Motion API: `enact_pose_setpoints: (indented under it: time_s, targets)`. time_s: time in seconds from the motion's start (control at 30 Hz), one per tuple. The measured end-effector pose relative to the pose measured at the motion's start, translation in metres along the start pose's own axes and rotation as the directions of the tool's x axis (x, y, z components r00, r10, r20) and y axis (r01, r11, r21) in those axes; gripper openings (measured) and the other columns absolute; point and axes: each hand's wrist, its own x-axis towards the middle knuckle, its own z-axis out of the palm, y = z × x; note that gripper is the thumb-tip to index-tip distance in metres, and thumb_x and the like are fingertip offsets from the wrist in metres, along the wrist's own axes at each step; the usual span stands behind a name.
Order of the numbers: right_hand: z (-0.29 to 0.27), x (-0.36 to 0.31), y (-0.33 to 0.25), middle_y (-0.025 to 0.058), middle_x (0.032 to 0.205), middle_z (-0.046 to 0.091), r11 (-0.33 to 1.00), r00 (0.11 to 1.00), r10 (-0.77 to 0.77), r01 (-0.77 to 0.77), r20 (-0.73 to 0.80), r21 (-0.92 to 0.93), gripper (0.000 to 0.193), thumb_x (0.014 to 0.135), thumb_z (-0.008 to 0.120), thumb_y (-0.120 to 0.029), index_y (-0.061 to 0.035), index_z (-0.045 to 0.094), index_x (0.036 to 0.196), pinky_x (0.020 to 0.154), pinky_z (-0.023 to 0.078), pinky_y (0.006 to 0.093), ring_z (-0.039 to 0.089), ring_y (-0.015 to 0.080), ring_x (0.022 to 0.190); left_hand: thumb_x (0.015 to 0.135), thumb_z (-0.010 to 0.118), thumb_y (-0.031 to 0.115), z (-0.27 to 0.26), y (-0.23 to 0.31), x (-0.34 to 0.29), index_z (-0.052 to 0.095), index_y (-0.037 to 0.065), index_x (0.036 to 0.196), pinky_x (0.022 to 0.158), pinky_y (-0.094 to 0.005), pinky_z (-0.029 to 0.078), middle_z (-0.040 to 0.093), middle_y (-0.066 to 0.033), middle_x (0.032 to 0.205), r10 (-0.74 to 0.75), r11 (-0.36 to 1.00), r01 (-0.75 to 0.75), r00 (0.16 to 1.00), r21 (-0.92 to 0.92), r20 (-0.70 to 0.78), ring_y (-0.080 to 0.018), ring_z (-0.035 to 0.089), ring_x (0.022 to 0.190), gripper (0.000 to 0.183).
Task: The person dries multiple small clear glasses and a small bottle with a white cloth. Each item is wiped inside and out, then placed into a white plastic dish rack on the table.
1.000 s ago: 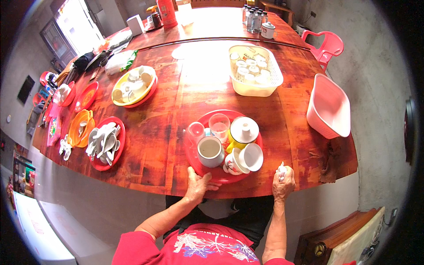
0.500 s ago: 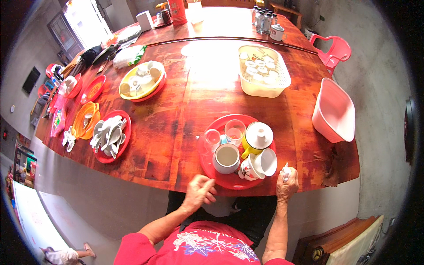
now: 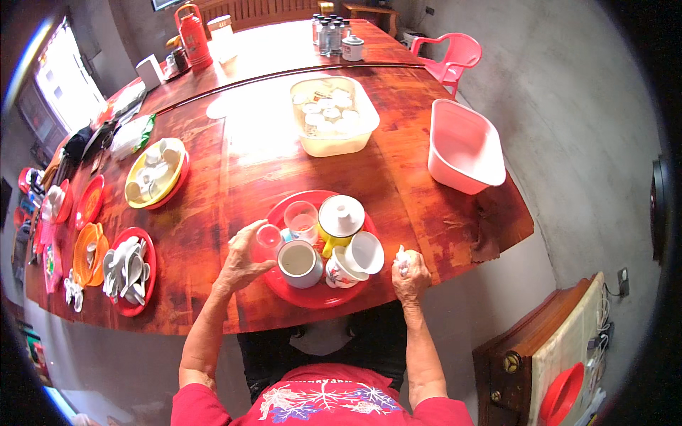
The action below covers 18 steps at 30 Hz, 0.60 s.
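A red round tray at the table's near edge carries a small clear glass, a larger clear glass, a white mug, a yellow pot with a white lid and white cups, one of them with a painted pattern. My left hand is at the tray's left side, thumb and fingers spread beside the small glass; any contact is hard to see. To the right of the tray, my right hand is closed around a crumpled white cloth or tissue.
A cream basket holding cups stands beyond the tray, with a pink tub to its right. On the left are a red plate of white spoons, an orange basket and a yellow plate with white dishes.
My left hand has moved forward and left from the tray's front edge to the small glass, its fingers spreading. My right hand keeps its grip on the white wad. The view has shifted right.
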Motion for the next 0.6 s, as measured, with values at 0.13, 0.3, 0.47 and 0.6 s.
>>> enact_pose_setpoints:
  time_s: [0.13,0.3,0.47,0.6]
  targets:
    - [-0.001,0.001,-0.007,0.0130,0.077,0.059,0.998,1.000,0.004,-0.004,-0.002,0.069,0.016,0.075,0.065,-0.013,-0.0072,0.058,0.088,0.056,0.048,0.0428,0.060,0.0339,0.064,0.059,0.086,0.015,-0.002,-0.003,-0.001,0.050,0.004,0.123,0.089,-0.0369,0.047,0.060,-0.0131,0.113,0.005,0.977,-0.019,0.998,-0.212,-0.065,-0.0215,0.058,0.105,0.075]
    - [-0.003,-0.001,-0.005,0.0148,0.082,0.061,0.996,0.999,0.021,-0.018,-0.031,0.087,0.017,0.076,0.064,-0.013,-0.0067,0.059,0.091,0.060,0.048,0.0431,0.061,0.0338,0.068,0.064,0.085,0.020,-0.016,0.003,-0.015,0.049,0.005,0.124,0.090,-0.0306,0.044,0.059,-0.0053,0.113,-0.197,0.896,0.055,0.939,-0.441,-0.282,-0.0141,0.055,0.103,0.072]
    - [0.001,-0.008,0.010,0.0100,0.079,0.060,0.893,0.964,0.239,-0.266,0.118,0.364,0.015,0.081,0.059,-0.010,-0.0034,0.057,0.093,0.058,0.047,0.0338,0.058,0.0217,0.065,0.078,0.066,0.017,-0.021,0.027,-0.046,0.042,0.009,0.124,0.079,-0.0384,0.054,0.057,-0.0088,0.107,-0.444,0.424,-0.108,0.841,-0.899,-0.310,-0.0225,0.060,0.101,0.053]
    - [-0.030,0.007,-0.031,0.0126,0.095,0.060,0.780,0.977,0.210,-0.141,-0.043,0.609,0.024,0.089,0.057,-0.021,-0.0053,0.052,0.107,0.056,0.048,0.0231,0.058,0.0142,0.073,0.076,0.067,0.030,-0.022,0.039,-0.076,0.037,0.016,0.129,0.086,-0.0492,0.051,0.056,-0.0128,0.113,-0.454,0.108,-0.101,0.880,-0.989,-0.140,-0.0341,0.058,0.106,0.062]
